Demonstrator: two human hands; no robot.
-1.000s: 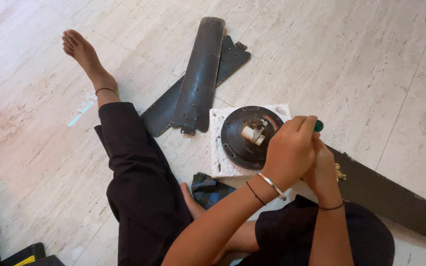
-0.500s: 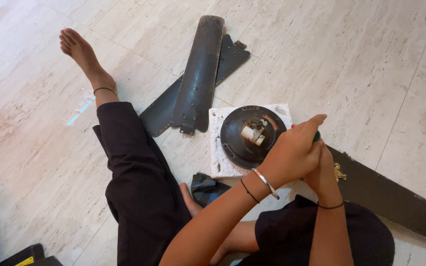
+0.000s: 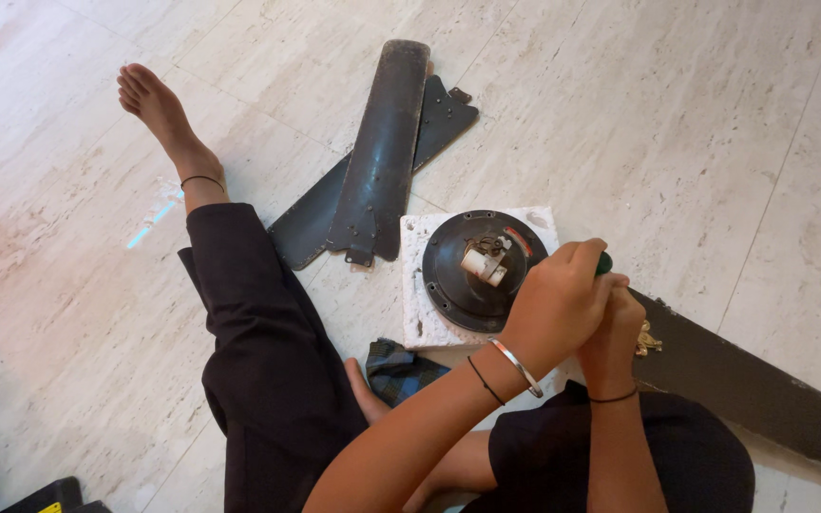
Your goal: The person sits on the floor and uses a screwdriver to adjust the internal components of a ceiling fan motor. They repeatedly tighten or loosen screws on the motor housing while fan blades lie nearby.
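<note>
Person seated on a pale tiled floor (image 3: 677, 114), a ceiling-fan motor (image 3: 482, 271) in front of them on a white foam slab (image 3: 420, 285).

Grip: left hand (image 3: 558, 304) wrapped shut around a tool handle; only a green end (image 3: 603, 263) shows past the knuckles. Probably a screwdriver, but the shaft and tip are hidden under the hand, so kind not confirmed. Right hand (image 3: 615, 332) sits just below and behind the left, touching it, fingers curled. Cannot tell whether it also grasps the tool or only steadies the left.

Relative to the grip:
- Motor: just to the left of it, at the edge nearest the hands. Dark round housing, face up, pale hub and small wiring at centre.
- One blade (image 3: 743, 389): directly beneath and to the right of the hands, running away to the right. Brass-coloured bracket (image 3: 646, 339) shows right beside the right hand. This blade appears joined to the motor still.
- Two blades (image 3: 382, 157): well apart, beyond the motor to the upper left, stacked crosswise, loose on the floor.
- Dark cloth (image 3: 396, 369): near, lower left, by the knee.

Progress (judgement): two blades look to be off already; the work now is at the third blade's bracket. If the fan is being stripped, that blade is what remains.

Pose: both forearms reach forward from the lower frame and converge over the motor rim. Left wrist bent down, with a metal bangle and a thin dark band; right wrist has a dark band. Left leg stretched out, foot bare.
</note>
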